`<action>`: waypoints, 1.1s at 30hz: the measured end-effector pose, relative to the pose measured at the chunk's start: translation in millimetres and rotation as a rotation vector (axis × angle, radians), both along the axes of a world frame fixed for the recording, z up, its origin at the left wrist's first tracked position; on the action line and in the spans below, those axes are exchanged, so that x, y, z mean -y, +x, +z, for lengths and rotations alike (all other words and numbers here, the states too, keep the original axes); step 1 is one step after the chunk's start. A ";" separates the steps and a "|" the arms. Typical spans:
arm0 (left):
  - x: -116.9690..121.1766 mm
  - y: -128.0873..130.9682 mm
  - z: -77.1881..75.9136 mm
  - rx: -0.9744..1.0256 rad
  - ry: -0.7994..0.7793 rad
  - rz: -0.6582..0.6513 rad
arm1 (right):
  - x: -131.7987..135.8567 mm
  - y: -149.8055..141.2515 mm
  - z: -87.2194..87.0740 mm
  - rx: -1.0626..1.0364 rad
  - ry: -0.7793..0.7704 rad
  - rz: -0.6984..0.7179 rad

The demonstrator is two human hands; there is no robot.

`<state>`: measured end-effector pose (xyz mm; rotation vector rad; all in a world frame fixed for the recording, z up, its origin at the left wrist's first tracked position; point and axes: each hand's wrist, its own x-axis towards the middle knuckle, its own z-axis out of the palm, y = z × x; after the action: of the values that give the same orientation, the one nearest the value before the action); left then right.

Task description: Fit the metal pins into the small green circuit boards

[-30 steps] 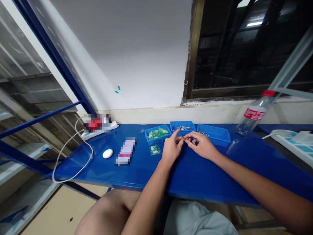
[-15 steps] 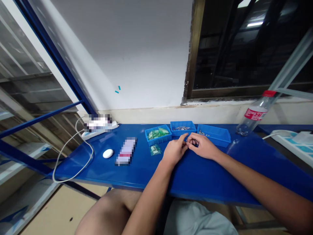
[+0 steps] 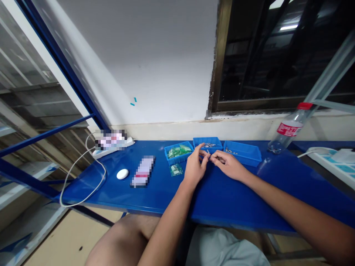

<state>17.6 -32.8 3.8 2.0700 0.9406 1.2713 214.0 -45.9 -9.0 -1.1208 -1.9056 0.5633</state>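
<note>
My left hand point(image 3: 194, 162) and my right hand point(image 3: 226, 164) meet fingertip to fingertip above the blue table, just in front of the bins. A small thin metal piece point(image 3: 208, 151) pokes up between them; its exact kind is too small to tell. My left index finger arches over while the thumb and other fingers close near that piece. The fingers of my right hand are curled and pinched, and what lies inside them is hidden. Behind the hands, a blue bin point(image 3: 196, 140) contains several thin silver metal pins or screws.
At left a blue bin point(image 3: 181, 162) holds green packets, with a small packet point(image 3: 176, 169) before it. Another blue bin point(image 3: 246, 157) has small metal parts. A phone point(image 3: 142, 171), white oval object point(image 3: 122, 174), cable point(image 3: 103, 177), plastic bottle point(image 3: 290, 129) and power strip point(image 3: 327, 162) surround them.
My left hand's fingers closed inward half a second ago and have spread again, the index finger lifting up and left. The small metal piece now shows between the hands. The bins have stayed put.
</note>
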 end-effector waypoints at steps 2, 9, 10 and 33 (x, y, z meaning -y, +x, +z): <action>-0.5 0.3 -0.3 0.014 -0.008 -0.013 | -0.3 -3.3 -2.9 -0.045 -0.034 0.023; -0.6 0.1 -3.4 -0.183 0.083 0.025 | -7.9 3.5 -13.0 -0.188 -0.090 -0.109; -0.7 0.2 -4.8 -0.251 0.110 0.009 | -9.3 5.6 -14.0 -0.202 -0.100 -0.129; -6.1 2.4 -12.3 -0.638 0.138 -0.027 | -4.9 7.0 3.1 -0.019 -0.108 -0.199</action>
<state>20.0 -26.8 -8.5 2.6540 1.0984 0.6685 220.9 -41.0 -5.8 -1.3521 -1.7396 0.5680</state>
